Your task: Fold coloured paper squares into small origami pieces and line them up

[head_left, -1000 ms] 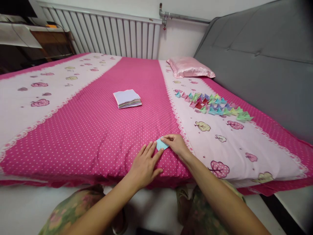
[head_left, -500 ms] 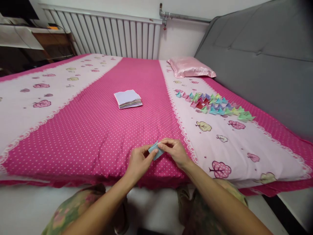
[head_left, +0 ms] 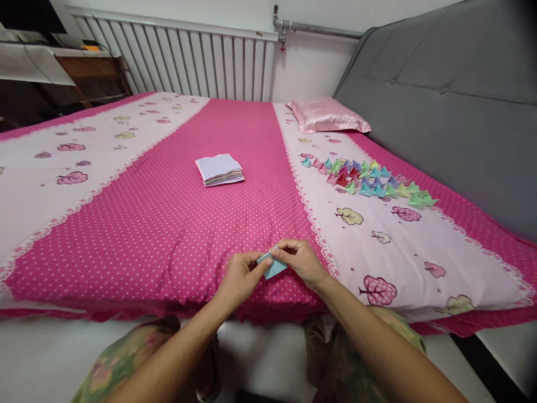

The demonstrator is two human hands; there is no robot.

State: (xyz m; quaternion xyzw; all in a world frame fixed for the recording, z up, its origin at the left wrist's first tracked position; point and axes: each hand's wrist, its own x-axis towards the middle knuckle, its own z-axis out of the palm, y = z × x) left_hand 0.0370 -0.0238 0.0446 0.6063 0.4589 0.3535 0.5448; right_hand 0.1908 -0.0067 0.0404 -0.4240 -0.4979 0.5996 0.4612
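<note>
A small piece of light-blue folded paper [head_left: 276, 269] is held between my two hands, just above the near edge of the bed. My left hand [head_left: 242, 278] pinches its left side, thumb on top. With thumb and fingers closed, my right hand [head_left: 301, 260] grips its upper edge. Fingers cover part of the folds. Farther off lies a stack of square paper sheets [head_left: 220, 169], white on top with coloured edges below. To the right, several folded paper boats [head_left: 364, 178] in many colours stand in rows.
The bed has a pink dotted and white tree-print cover [head_left: 168, 235]. A pink pillow [head_left: 329, 115] lies at the back right, beside a grey padded headboard [head_left: 453, 106]. Behind the bed are a white radiator [head_left: 180, 56] and a pipe [head_left: 323, 29]. A desk [head_left: 92, 67] with a monitor [head_left: 31, 17] stands back left.
The blue paper has turned slightly, and more of its flat lower face shows. The raised flap at its top now lies flatter. Both hands stay nearly in place.
</note>
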